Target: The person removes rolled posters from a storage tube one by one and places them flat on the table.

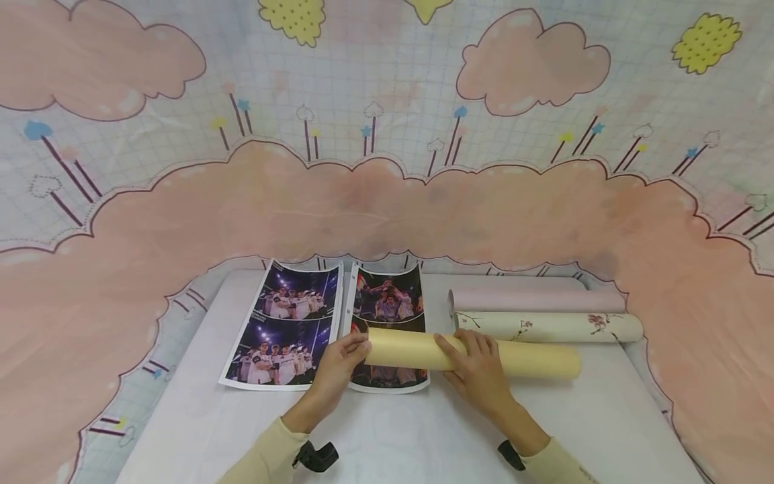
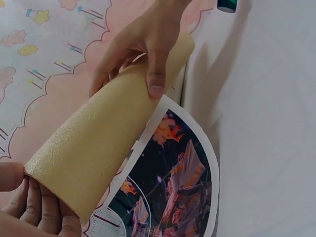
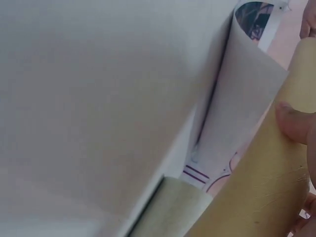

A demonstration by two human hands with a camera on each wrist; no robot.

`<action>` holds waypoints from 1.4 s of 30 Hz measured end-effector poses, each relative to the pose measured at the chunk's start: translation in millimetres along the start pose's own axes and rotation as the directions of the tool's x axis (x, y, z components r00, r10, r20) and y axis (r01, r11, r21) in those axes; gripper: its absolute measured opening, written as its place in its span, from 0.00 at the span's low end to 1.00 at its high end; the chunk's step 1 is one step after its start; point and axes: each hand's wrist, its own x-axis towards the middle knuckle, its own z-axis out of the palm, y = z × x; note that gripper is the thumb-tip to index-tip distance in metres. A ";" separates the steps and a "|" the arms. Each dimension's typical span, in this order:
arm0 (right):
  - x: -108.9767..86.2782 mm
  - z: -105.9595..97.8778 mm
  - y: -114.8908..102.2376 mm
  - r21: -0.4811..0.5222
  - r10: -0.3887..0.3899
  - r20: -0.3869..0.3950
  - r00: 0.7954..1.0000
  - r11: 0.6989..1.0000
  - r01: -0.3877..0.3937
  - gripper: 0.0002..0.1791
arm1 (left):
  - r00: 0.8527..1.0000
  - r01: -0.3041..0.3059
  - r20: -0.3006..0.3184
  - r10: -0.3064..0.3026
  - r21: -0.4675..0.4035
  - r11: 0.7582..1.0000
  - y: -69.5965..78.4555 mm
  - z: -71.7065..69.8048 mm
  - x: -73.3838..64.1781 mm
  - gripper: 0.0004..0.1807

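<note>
Head view: your L hand [image 1: 335, 370] pinches the yellow roll [image 1: 535, 360] at its L end; your R hand [image 1: 482, 373] grips it nr the middle, thumb one side, fingers t'other. Roll's L end is over the right photo sheet [image 1: 387, 296], w/ left photo sheet [image 1: 290, 329] just beside. Floral roll [image 1: 559, 327] & pink roll [image 1: 538, 301] lie behind on the worktop [image 1: 393, 437].

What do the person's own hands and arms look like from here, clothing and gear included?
The left hand and right hand are bare, without gloves. The left sleeve and right sleeve are pale beige, ending near the wrists. A black piece shows by the left wrist, another by the right; no cables are visible.
</note>
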 end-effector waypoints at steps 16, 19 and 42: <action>8.4 -1.3 -4.1 0.029 0.035 0.107 0.994 0.999 -0.039 0.47 | 1.000 0.000 -0.007 0.000 -0.009 1.000 -3.1 -1.7 -0.4 0.19; 16.2 -4.0 -1.9 0.039 0.024 0.173 0.985 0.999 -0.031 0.49 | 1.000 -0.021 0.009 0.021 0.020 1.000 -1.1 -1.9 -0.9 0.18; 20.1 0.3 -5.7 0.025 0.034 0.246 0.969 0.999 -0.041 0.45 | 0.992 -0.101 0.096 0.084 0.189 0.977 -2.1 1.5 -1.5 0.24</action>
